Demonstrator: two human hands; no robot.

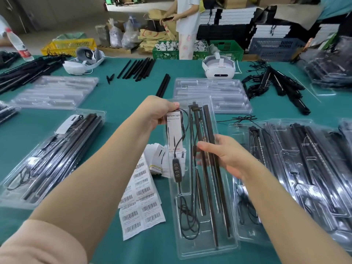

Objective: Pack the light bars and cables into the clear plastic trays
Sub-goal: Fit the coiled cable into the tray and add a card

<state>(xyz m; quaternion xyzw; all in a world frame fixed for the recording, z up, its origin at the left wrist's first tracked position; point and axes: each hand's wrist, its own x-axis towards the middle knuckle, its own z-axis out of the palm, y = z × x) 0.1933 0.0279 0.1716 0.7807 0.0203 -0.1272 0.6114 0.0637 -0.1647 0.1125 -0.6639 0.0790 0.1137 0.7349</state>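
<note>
At the centre of the frame we see a clear plastic tray (pixel 200 235) held lengthwise over the green table (pixel 123 103), its near end low in the picture and its far end raised toward the middle. The left hand (pixel 162 111) grips the tray's far left corner, fingers curled over the edge and the white instruction card (pixel 174 130) tucked inside. The right hand (pixel 222 155) grasps the tray at mid-length from the right — thumb on top across the dark light bars (pixel 207 134), fingers underneath. The bars lie side by side along the tray's right half; the black cable (pixel 188 221) with its inline controller (pixel 176 168) coils in the lower left compartment.

Sheets of barcode labels (pixel 141 202) lie on the table just left of the tray. Packed trays (pixel 304 168) are stacked at right, another packed tray (pixel 53 159) sits at left, and empty trays (pixel 211 92) sit further up — beside them, loose black bars (pixel 139 67) and two white headsets (pixel 219 67).
</note>
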